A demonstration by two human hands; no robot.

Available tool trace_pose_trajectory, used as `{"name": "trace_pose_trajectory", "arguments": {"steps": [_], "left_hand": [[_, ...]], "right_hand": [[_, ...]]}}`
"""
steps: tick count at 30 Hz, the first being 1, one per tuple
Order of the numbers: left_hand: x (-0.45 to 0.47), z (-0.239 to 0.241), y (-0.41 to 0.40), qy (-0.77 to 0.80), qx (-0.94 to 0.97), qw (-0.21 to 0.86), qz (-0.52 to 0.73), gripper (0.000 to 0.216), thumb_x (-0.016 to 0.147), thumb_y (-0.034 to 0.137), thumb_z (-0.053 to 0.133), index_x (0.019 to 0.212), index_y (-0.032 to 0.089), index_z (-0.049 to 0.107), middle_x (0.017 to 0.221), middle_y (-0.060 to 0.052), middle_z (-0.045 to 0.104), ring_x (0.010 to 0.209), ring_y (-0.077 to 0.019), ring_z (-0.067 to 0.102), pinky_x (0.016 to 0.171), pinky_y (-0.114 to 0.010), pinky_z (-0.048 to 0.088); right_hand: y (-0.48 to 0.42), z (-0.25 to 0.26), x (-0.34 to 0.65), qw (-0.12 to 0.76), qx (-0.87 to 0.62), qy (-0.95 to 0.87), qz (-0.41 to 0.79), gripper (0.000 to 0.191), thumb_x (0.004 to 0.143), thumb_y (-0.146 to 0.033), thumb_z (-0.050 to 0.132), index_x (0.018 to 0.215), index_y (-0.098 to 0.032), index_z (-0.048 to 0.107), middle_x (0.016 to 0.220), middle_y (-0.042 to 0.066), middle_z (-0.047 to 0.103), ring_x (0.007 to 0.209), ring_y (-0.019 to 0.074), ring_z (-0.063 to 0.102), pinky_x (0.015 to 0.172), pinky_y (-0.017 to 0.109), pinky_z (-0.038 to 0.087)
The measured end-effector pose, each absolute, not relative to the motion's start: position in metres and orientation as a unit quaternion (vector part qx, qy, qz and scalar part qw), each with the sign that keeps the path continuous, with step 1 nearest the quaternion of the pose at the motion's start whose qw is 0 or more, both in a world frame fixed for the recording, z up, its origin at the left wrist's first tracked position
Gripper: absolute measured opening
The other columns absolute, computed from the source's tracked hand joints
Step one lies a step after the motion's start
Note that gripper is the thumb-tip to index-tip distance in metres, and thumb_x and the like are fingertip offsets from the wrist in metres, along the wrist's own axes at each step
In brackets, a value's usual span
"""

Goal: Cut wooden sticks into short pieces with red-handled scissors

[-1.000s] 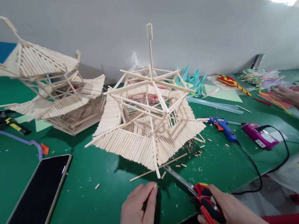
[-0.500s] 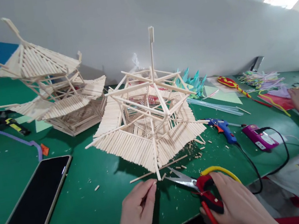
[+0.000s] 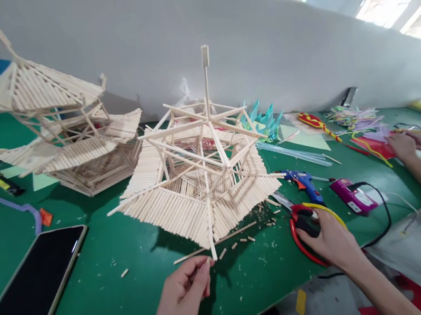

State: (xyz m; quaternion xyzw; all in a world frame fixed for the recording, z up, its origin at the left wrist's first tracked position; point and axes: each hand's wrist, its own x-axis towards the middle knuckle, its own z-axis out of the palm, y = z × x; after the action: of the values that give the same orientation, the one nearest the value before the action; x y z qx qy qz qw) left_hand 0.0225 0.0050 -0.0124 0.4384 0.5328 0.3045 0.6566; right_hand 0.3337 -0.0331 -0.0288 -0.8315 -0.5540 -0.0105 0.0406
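Note:
In the middle of the table stands a pavilion model point(image 3: 179, 210) built of thin wooden sticks, with a slatted lower roof and a bare upper frame. My left hand point(image 3: 180, 295) is closed in a pinch just below its front corner stick, with a short wooden stick piece point(image 3: 209, 260) at the fingertips. To the right, my right hand point(image 3: 331, 239) grips scissors point(image 3: 302, 244) with red and yellow handles. Their blades point up and left, toward the blue glue gun point(image 3: 309, 187), partly hidden behind the handles.
A finished-roof stick pavilion point(image 3: 84, 145) stands at left, above a phone point(image 3: 36, 297). Stick offcuts point(image 3: 243, 240) litter the table near the model. A purple power box point(image 3: 354, 196) with cables lies at right. Another person's hands point(image 3: 404, 145) work at the far right beside red paper.
My right hand has carried the scissors away from the model's front corner, to the right and slightly up. My left hand stays near the corner, still pinching. The view has shifted a little to the right.

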Motion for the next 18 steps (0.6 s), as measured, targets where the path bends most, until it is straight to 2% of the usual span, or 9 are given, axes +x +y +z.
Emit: {"name": "trace_pose_trajectory", "arguments": {"steps": [2, 6, 7, 9, 10, 12, 14, 18], "left_hand": [[0.024, -0.010, 0.005, 0.525, 0.403, 0.682, 0.310, 0.026, 0.075, 0.041, 0.058, 0.083, 0.016, 0.062, 0.057, 0.006, 0.048, 0.056, -0.0093, 0.040, 0.056, -0.020, 0.035], [0.026, -0.007, 0.007, 0.523, 0.389, 0.693, 0.308, 0.030, 0.072, 0.045, 0.061, 0.078, 0.015, 0.061, 0.052, 0.007, 0.046, 0.051, -0.0082, 0.036, 0.047, -0.018, 0.028], [0.026, -0.007, 0.008, 0.524, 0.390, 0.693, 0.307, 0.031, 0.071, 0.045, 0.061, 0.077, 0.015, 0.062, 0.051, 0.007, 0.045, 0.050, -0.0078, 0.035, 0.046, -0.018, 0.026], [0.027, -0.006, 0.008, 0.525, 0.387, 0.693, 0.308, 0.032, 0.070, 0.046, 0.062, 0.078, 0.015, 0.062, 0.050, 0.007, 0.045, 0.048, -0.0073, 0.033, 0.045, -0.018, 0.024], [0.028, -0.005, 0.008, 0.526, 0.383, 0.695, 0.307, 0.032, 0.070, 0.046, 0.062, 0.078, 0.015, 0.063, 0.050, 0.007, 0.044, 0.048, -0.0072, 0.032, 0.044, -0.018, 0.023], [0.027, -0.002, 0.007, 0.530, 0.366, 0.702, 0.304, 0.032, 0.068, 0.046, 0.064, 0.078, 0.016, 0.064, 0.051, 0.007, 0.043, 0.048, -0.0073, 0.032, 0.044, -0.017, 0.023], [0.026, -0.001, 0.005, 0.535, 0.347, 0.710, 0.299, 0.032, 0.066, 0.046, 0.066, 0.077, 0.016, 0.065, 0.053, 0.007, 0.044, 0.051, -0.0076, 0.035, 0.048, -0.017, 0.028], [0.022, -0.003, 0.004, 0.553, 0.333, 0.705, 0.294, 0.033, 0.064, 0.047, 0.066, 0.077, 0.016, 0.064, 0.054, 0.006, 0.046, 0.054, -0.0084, 0.037, 0.055, -0.018, 0.033]], "right_hand": [[-0.030, -0.027, 0.337, 0.035, -0.829, -0.558, -0.014, 0.047, 0.074, -0.042, 0.049, 0.107, -0.008, 0.051, 0.100, 0.016, 0.061, 0.094, 0.0287, 0.057, 0.076, 0.037, 0.046], [-0.028, -0.008, 0.323, 0.022, -0.834, -0.548, -0.062, 0.056, 0.072, -0.043, 0.052, 0.115, -0.008, 0.048, 0.109, 0.020, 0.056, 0.098, 0.0383, 0.052, 0.078, 0.051, 0.039], [-0.028, -0.002, 0.314, 0.031, -0.827, -0.556, -0.081, 0.054, 0.073, -0.042, 0.052, 0.116, -0.010, 0.048, 0.112, 0.019, 0.055, 0.100, 0.0383, 0.051, 0.079, 0.052, 0.038], [-0.027, 0.006, 0.289, 0.075, -0.780, -0.618, -0.071, 0.037, 0.079, -0.032, 0.049, 0.112, -0.016, 0.052, 0.107, 0.013, 0.059, 0.099, 0.0305, 0.053, 0.080, 0.045, 0.038], [-0.025, 0.007, 0.274, 0.097, -0.730, -0.675, -0.029, 0.029, 0.082, -0.027, 0.046, 0.108, -0.018, 0.054, 0.104, 0.010, 0.061, 0.097, 0.0253, 0.054, 0.082, 0.040, 0.039], [-0.019, 0.006, 0.246, 0.091, -0.626, -0.773, 0.052, 0.025, 0.086, -0.021, 0.042, 0.107, -0.022, 0.056, 0.100, 0.006, 0.063, 0.093, 0.0190, 0.055, 0.081, 0.032, 0.039], [-0.010, 0.002, 0.224, 0.053, -0.580, -0.809, 0.080, 0.022, 0.089, -0.022, 0.041, 0.102, -0.025, 0.058, 0.096, 0.003, 0.064, 0.089, 0.0177, 0.056, 0.076, 0.029, 0.040], [0.009, -0.004, 0.206, 0.004, -0.559, -0.826, 0.079, 0.018, 0.087, -0.019, 0.045, 0.083, -0.019, 0.062, 0.081, 0.005, 0.066, 0.078, 0.0205, 0.058, 0.066, 0.031, 0.041]]}}
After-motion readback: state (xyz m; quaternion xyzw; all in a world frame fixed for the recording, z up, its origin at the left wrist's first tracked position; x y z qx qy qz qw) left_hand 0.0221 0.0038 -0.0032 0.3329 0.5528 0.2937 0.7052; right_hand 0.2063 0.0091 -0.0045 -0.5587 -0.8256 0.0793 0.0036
